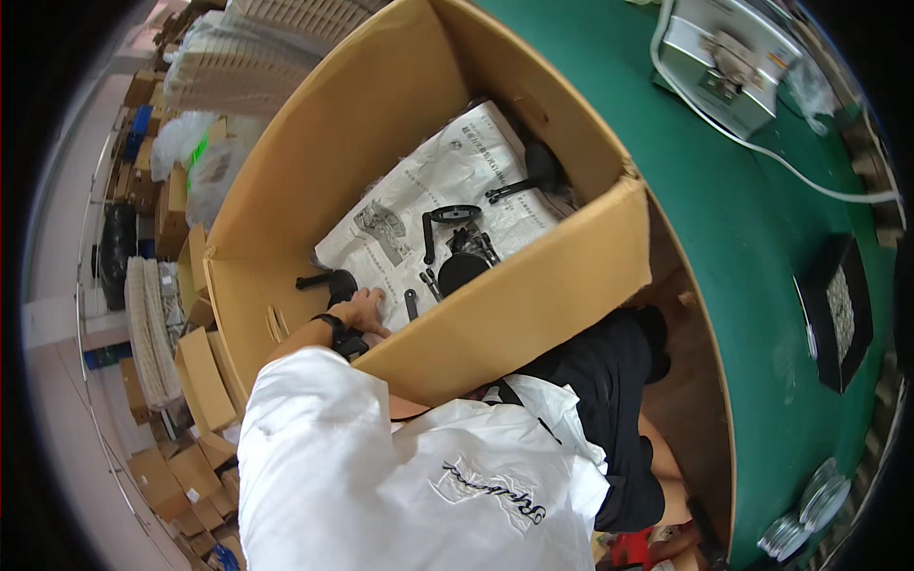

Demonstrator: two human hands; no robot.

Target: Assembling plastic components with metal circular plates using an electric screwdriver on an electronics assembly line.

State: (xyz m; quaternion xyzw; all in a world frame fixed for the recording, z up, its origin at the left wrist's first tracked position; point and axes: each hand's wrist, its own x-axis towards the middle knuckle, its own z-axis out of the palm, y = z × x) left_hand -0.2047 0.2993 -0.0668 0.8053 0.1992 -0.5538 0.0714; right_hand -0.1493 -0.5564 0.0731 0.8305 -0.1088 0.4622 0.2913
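My left hand, with a black band at the wrist, reaches into the near left corner of a large cardboard box. Its fingers curl down beside a black round-headed part on a stem, which looks like a small rear-view mirror. Whatever they grip is hidden. Just below, a patch of skin by the near wall may be my right hand; its fingers do not show. Several similar black pieces, one with an oval head and one with a round disc, lie on a printed white sack inside.
A green tabletop runs along the right, bearing a metal device with a white cable, a black tray of small pieces and clear round containers. Stacked cartons and wrapped dividers stand to the left.
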